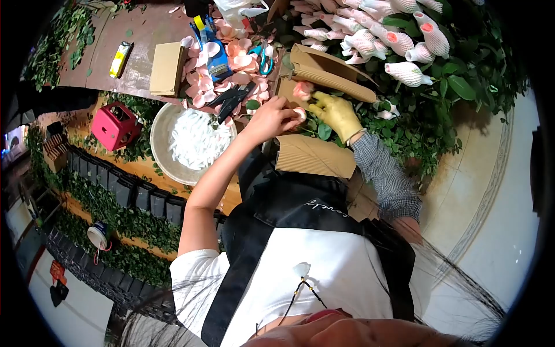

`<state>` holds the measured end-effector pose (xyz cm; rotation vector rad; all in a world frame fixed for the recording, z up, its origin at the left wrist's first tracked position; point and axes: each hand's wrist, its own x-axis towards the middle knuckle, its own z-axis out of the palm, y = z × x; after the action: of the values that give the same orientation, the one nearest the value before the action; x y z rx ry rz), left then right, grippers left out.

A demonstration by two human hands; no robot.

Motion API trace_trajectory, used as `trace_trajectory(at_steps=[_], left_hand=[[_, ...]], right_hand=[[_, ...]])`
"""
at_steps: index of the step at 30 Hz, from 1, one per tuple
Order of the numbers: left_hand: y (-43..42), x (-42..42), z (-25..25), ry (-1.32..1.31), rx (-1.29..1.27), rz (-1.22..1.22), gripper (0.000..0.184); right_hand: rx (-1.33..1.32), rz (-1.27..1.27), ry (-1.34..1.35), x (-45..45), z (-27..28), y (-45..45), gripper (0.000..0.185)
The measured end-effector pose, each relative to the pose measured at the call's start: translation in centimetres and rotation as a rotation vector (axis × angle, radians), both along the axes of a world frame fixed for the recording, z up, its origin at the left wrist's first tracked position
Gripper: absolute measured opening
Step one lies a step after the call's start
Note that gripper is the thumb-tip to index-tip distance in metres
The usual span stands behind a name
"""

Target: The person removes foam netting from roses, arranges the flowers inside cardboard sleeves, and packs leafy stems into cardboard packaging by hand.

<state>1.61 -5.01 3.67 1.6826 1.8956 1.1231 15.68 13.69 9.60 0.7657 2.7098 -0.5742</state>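
My left hand, bare, pinches a pale pink petal between thumb and fingertips. My right hand wears a yellow glove, with its fingers closed just below the bloom of a pink rose; the stem between them is mostly hidden. Both hands are over a corrugated cardboard wrap, whose near flap lies toward my body. Behind the rose stands another folded piece of cardboard. Green leaves show between my hands.
Netted roses are heaped at the back right over foliage. Loose petals, black-handled shears, teal scissors and a cardboard block lie on the table to the left. Below are a basin of white foam nets and a red stool.
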Motion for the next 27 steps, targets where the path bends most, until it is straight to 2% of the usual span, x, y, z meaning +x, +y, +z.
trace_trajectory(at_steps=[2,4,6,7,8,10,11,12,14,18,19,20,21,22,24,25,26,27], left_hand=[[-0.3,-0.1,0.1,-0.044,-0.037,0.035,0.023],[-0.5,0.0,-0.4,-0.071,-0.032,0.035,0.021],[-0.4,0.2,-1.5,-0.273,0.021,0.087,0.017],[-0.3,0.4,-1.4,-0.385,0.003,0.136,0.019],[-0.1,0.5,-1.5,-0.386,0.001,0.132,0.019],[0.2,0.6,-1.3,-0.432,-0.083,0.387,0.025],[0.5,0.4,-1.1,-0.367,-0.048,0.403,0.033],[0.9,0.2,-1.0,-0.367,-0.049,0.403,0.033],[1.9,0.2,-0.1,-0.054,-0.156,0.454,0.039],[3.6,1.4,-2.8,-0.095,-0.12,0.475,0.047],[3.6,1.4,-2.8,-0.109,-0.161,0.459,0.049],[3.5,1.5,-2.8,-0.102,-0.159,0.452,0.049],[3.2,1.5,-2.8,-0.116,-0.163,0.444,0.049],[3.0,1.6,-2.7,-0.131,-0.164,0.428,0.049],[2.7,1.8,-2.8,-0.091,-0.169,0.414,0.048],[2.7,1.8,-3.1,-0.099,-0.135,0.42,0.043],[2.5,1.4,-2.7,-0.14,-0.235,0.391,0.041],[2.3,1.3,-1.2,-0.042,-0.232,0.393,0.04]], right_hand=[[-0.31,0.059,0.205,0.1,-1.0,0.2,0.035],[-0.276,0.07,0.198,0.7,-1.8,0.4,0.035],[-0.473,-0.01,0.278,1.5,-2.2,0.9,0.036],[-0.488,-0.01,0.221,1.4,-1.9,1.1,0.037],[-0.488,-0.016,0.22,1.4,-1.7,1.1,0.037],[-0.425,0.022,0.249,1.1,-1.5,0.7,0.036],[-0.421,0.025,0.319,1.2,-1.6,0.6,0.037],[-0.422,0.025,0.32,1.1,-1.6,0.7,0.037],[-0.405,0.044,0.248,1.1,-1.6,0.7,0.038],[-0.322,0.079,0.244,1.2,-1.1,0.1,0.038],[-0.123,0.093,0.244,1.1,-0.3,-0.2,0.037],[0.076,0.102,0.242,1.1,0.1,-0.3,0.037],[0.109,0.025,0.264,1.2,-0.1,-0.2,0.035],[0.117,0.003,0.268,1.5,-0.6,-0.1,0.035],[-0.079,-0.095,0.244,2.2,-1.7,0.2,0.04],[-0.078,-0.021,0.264,2.3,-1.8,0.2,0.04],[-0.058,-0.012,0.253,2.4,-1.4,0.0,0.041],[0.006,-0.027,0.308,2.7,-1.4,-0.3,0.041]])
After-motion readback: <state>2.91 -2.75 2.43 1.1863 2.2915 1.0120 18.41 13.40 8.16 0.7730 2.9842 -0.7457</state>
